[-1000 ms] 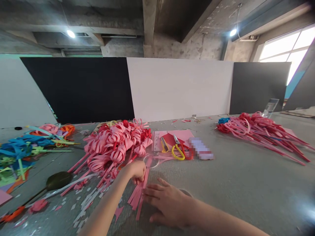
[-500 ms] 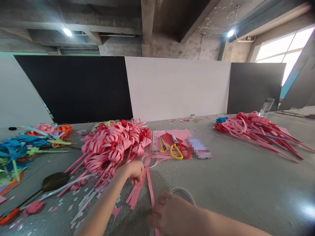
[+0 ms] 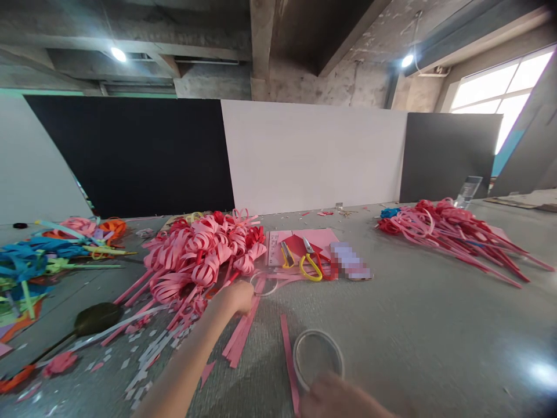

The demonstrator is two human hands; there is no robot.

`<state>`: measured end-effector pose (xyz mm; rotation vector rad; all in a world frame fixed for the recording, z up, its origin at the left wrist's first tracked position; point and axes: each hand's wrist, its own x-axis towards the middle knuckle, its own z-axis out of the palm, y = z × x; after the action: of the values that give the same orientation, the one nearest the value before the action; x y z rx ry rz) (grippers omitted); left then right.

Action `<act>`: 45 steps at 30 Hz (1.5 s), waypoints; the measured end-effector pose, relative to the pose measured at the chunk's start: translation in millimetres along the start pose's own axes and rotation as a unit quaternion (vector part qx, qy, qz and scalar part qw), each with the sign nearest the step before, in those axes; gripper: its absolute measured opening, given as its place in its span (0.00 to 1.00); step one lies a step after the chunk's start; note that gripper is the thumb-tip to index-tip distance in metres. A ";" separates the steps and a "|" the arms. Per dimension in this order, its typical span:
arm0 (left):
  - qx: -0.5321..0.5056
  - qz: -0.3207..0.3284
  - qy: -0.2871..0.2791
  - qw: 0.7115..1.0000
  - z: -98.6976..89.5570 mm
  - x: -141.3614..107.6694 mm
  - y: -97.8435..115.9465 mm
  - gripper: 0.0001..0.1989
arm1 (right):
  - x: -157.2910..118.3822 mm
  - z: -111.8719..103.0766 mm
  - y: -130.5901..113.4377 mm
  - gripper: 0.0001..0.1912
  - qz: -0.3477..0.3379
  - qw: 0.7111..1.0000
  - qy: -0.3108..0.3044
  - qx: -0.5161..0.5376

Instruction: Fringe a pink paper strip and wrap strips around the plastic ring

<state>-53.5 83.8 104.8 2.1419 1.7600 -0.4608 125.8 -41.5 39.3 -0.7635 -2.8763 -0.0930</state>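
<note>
My left hand (image 3: pixel 241 296) is over the upper end of a bundle of pink paper strips (image 3: pixel 240 342), beside a thin white ring (image 3: pixel 275 288). Its fingers are hidden behind the back of the hand. At the bottom edge, my right hand (image 3: pixel 337 397) is blurred, with the lower end of one pink paper strip (image 3: pixel 287 348) in it. A clear tape roll (image 3: pixel 296 361) lies flat between that strip and the open table surface, just above my right hand. Several pink curled-paper flowers (image 3: pixel 204 249) are heaped left of my left hand.
Yellow-handled scissors (image 3: pixel 311 270) and red-handled scissors lie on pink paper (image 3: pixel 328 235), beside a blurred-out phone-like object (image 3: pixel 351 261). More pink paper flowers (image 3: pixel 444 223) lie right. Coloured paper (image 3: pixel 56 252), a dark leaf shape (image 3: pixel 98 318) and white scraps (image 3: pixel 150 354) lie left.
My right hand has moved down and to the right, bringing one pink strip away from the others and uncovering the tape roll. My left hand has shifted slightly upward toward the white ring.
</note>
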 end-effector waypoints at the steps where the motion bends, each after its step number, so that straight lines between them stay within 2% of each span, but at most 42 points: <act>1: 0.010 0.012 0.037 0.999 -3.4 -6.3 4.9 0.05 | 0.4 -17.7 4.1 0.03 0.004 0.999 -0.022 -0.040; 2: 0.017 0.027 0.069 0.997 -5.8 -12.8 10.0 0.04 | 1.7 -33.8 8.5 0.02 0.026 0.996 -0.044 -0.068; 4: 0.023 0.067 0.112 0.991 -5.8 -25.4 20.1 0.06 | 5.5 -54.7 17.3 0.11 0.078 0.986 -0.113 -0.090; 5: 0.025 0.090 0.122 0.988 -2.7 -31.3 24.5 0.07 | 6.8 -57.8 21.4 0.14 0.086 0.982 -0.147 -0.085; 7: 0.028 0.134 0.132 0.982 9.5 -41.9 31.4 0.10 | 5.7 -50.5 28.6 0.15 0.067 0.977 -0.188 -0.069; 10: 0.031 0.202 0.162 0.965 40.1 -54.5 34.8 0.16 | -6.4 -23.9 39.0 0.09 0.066 0.992 -0.102 -0.046; 12: 0.012 0.238 0.188 0.953 64.1 -59.2 33.5 0.23 | -17.3 -9.9 46.7 0.03 0.078 0.995 -0.067 -0.013; 14: -0.004 0.242 0.191 0.951 86.7 -60.2 32.4 0.27 | -25.0 -2.6 54.7 0.04 0.127 0.992 -0.007 0.019; 16: -0.010 0.230 0.208 0.951 104.8 -58.2 35.0 0.26 | -26.7 0.1 61.9 0.05 0.194 0.979 0.042 0.045; 19: -0.015 0.243 0.234 0.941 119.1 -54.7 49.7 0.26 | -20.0 3.7 69.2 0.07 0.267 0.951 0.116 0.103; 22: -0.019 0.280 0.251 0.927 119.6 -53.1 73.6 0.26 | -12.3 13.0 73.9 0.08 0.292 0.917 0.218 0.160; 25: -0.077 0.269 0.308 0.909 114.2 -46.8 92.2 0.18 | -11.2 26.9 79.5 0.10 0.254 0.912 0.274 0.169; 27: -0.157 0.244 0.372 0.881 110.5 -37.0 95.9 0.12 | -12.9 35.2 83.1 0.15 0.232 0.917 0.284 0.159; 30: -0.291 0.203 0.439 0.825 106.2 -20.0 90.2 0.14 | -14.3 41.1 84.8 0.18 0.219 0.930 0.258 0.144; 33: -0.356 0.202 0.421 0.810 103.6 -11.7 82.3 0.15 | -13.3 39.1 83.1 0.17 0.205 0.941 0.225 0.151; 37: -0.370 0.263 0.377 0.807 102.4 -13.7 80.5 0.16 | -12.8 34.6 82.8 0.15 0.216 0.930 0.230 0.187; 39: -0.381 0.272 0.365 0.805 102.2 -14.6 81.4 0.16 | -13.4 33.6 83.5 0.15 0.219 0.928 0.228 0.199; 42: -0.404 0.256 0.352 0.805 101.8 -13.3 81.7 0.13 | -14.3 32.2 83.3 0.15 0.222 0.929 0.212 0.207; 45: -0.418 0.227 0.346 0.809 101.3 -11.7 80.7 0.05 | -14.9 30.0 82.2 0.14 0.224 0.929 0.205 0.211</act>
<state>19.6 13.5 23.5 1.9814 1.2226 1.1436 175.2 25.6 8.7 -1.1209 -2.1585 0.3665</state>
